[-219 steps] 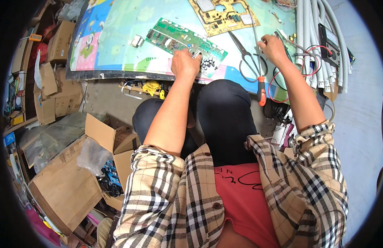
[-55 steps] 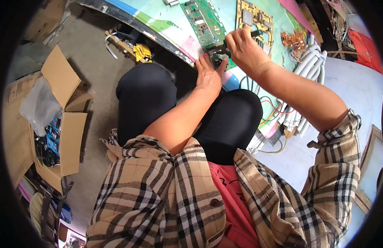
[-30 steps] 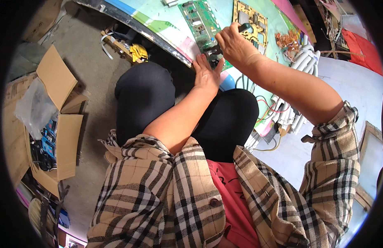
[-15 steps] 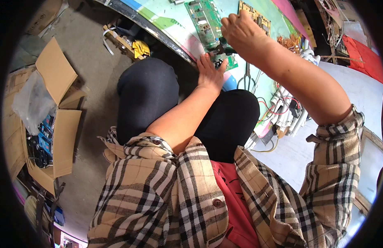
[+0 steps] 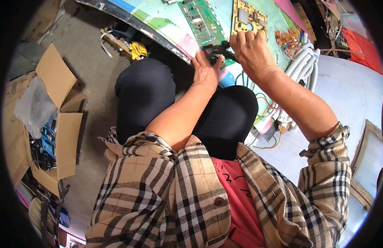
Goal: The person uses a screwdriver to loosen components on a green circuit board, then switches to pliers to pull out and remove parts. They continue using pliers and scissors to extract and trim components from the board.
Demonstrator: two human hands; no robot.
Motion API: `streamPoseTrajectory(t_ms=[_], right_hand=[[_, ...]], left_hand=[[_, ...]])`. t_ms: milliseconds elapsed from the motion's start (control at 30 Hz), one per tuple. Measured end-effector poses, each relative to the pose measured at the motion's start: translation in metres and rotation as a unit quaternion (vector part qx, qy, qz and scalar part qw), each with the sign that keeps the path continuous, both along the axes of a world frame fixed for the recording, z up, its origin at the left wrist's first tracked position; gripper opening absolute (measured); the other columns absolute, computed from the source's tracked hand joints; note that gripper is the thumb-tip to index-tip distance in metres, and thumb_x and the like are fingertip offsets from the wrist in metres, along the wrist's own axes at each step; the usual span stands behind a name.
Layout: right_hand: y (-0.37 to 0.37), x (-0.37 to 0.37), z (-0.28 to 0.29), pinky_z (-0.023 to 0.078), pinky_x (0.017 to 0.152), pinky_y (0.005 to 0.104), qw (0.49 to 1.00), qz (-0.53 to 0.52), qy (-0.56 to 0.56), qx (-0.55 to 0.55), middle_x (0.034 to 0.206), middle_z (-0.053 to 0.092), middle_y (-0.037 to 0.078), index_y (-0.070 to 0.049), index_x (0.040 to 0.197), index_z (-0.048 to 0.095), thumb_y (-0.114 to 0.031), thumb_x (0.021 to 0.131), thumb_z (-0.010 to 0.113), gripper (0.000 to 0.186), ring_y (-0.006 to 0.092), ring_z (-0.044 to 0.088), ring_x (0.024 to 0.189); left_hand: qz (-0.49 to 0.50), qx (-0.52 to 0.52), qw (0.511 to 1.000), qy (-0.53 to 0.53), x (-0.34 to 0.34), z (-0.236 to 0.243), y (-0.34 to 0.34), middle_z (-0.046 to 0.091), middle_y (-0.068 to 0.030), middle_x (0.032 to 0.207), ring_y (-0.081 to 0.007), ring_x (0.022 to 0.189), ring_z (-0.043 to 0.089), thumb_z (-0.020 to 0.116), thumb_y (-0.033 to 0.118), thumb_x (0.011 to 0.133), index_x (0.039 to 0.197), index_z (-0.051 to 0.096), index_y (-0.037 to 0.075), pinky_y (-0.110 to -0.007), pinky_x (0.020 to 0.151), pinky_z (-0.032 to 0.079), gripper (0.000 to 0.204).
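Note:
A long green circuit board [image 5: 197, 20] lies on the table, its near end partly under my left hand [image 5: 206, 74]. The fingers and thumb of that hand are stretched apart and rest at the board's near edge. My right hand [image 5: 255, 51] is closed around a black tool [image 5: 216, 49], whose dark body lies across the near part of the board, just beyond my left fingertips. The tool's exact kind does not show. Past my right knuckles is a tan circuit board [image 5: 245, 18] with a ribbed grey metal piece.
Copper wire scraps [image 5: 288, 41] and bundled white tubes [image 5: 303, 66] sit right of my right forearm. Red and black thin wires [image 5: 268, 101] trail by my knee. An open cardboard box [image 5: 69, 144] with blue and black items stands on the floor at left, near yellow material [image 5: 137, 49].
My right hand has come down toward me with the black tool, which now lies flatter across the board. More of the tan board shows. My left hand has shifted slightly left.

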State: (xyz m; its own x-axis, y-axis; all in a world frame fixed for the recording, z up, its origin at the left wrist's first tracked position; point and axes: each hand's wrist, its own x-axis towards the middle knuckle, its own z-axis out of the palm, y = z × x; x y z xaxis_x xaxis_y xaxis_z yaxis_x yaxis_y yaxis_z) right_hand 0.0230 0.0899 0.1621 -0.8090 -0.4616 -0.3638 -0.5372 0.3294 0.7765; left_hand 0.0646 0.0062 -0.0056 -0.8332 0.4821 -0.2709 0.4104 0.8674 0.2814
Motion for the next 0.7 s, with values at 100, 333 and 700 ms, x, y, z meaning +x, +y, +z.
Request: streamPoseTrajectory(t_ms=[100, 333, 700], right_hand=[[-0.007, 0.001, -0.001, 0.038, 0.072, 0.0342, 1.0, -0.028, -0.005, 0.001, 0.087, 0.049, 0.003, -0.005, 0.106, 0.053, -0.02, 0.079, 0.057, 0.032, 0.0182, 0.051, 0.083], [-0.009, -0.044, -0.001, 0.037, 0.077, 0.0335, 0.997, 0.073, -0.034, 0.008, 0.09, 0.054, 0.002, -0.01, 0.099, 0.062, -0.019, 0.077, 0.061, 0.024, 0.016, 0.055, 0.091], [-0.019, -0.033, 0.008, 0.039, 0.08, 0.0352, 0.997, 0.04, -0.04, 0.047, 0.094, 0.055, 0.003, -0.009, 0.108, 0.06, -0.023, 0.076, 0.066, 0.036, 0.0174, 0.057, 0.093]], left_hand=[[0.007, 0.007, 1.0, 0.001, 0.001, -0.002, -0.001, 0.025, -0.0344, 0.145, -0.0477, 0.136, 0.022, 0.047, 0.03, 0.092, 0.149, 0.018, 0.033, -0.055, 0.108, 0.015, 0.064], [0.005, 0.009, 1.0, 0.022, 0.004, 0.003, -0.001, 0.025, -0.0351, 0.144, -0.0477, 0.135, 0.023, 0.041, 0.021, 0.094, 0.149, 0.019, 0.031, -0.055, 0.109, 0.016, 0.06], [0.03, 0.023, 0.999, 0.038, 0.002, -0.007, 0.002, 0.029, -0.0318, 0.144, -0.0456, 0.135, 0.025, 0.039, 0.018, 0.094, 0.148, 0.022, 0.034, -0.049, 0.109, 0.019, 0.059]])
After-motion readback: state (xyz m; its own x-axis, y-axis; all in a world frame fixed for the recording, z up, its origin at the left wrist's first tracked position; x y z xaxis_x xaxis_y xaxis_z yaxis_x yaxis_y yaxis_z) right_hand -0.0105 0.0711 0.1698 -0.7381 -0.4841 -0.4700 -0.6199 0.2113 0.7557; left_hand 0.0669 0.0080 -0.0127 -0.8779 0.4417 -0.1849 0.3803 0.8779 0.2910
